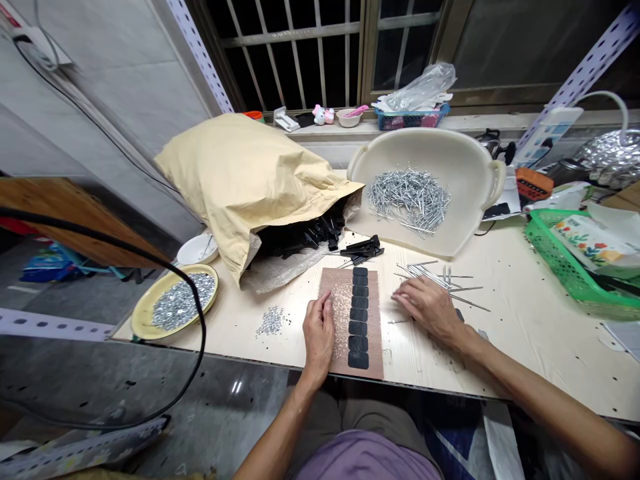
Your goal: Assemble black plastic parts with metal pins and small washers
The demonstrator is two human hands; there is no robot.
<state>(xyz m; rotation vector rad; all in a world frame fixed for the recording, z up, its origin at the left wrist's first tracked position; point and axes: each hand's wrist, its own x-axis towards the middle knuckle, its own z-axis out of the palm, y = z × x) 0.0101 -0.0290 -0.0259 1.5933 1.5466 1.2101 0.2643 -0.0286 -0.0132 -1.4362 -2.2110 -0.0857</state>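
Observation:
My left hand (319, 337) rests on the left side of a reddish-brown board (375, 363), thumb and fingers pressed together; whatever is between them is too small to make out. Down the board runs a column of several black rectangular pads (359, 328), just right of that hand. Over the table right of the board, my right hand (434, 308) has its fingers stretched out to the left, with no held thing visible. Beside and partly behind it lie loose thin metal pins (463, 289). A small heap of tiny metal pieces (271, 321) sits left of my left hand.
A yellow sack (250, 173) spills black plastic parts (363, 249). Behind, a white basin (425, 143) holds many metal pins. A yellow plate (137, 327) of metal washers stands at the left edge, a green basket (555, 267) at right. A black cable (203, 327) hangs at left.

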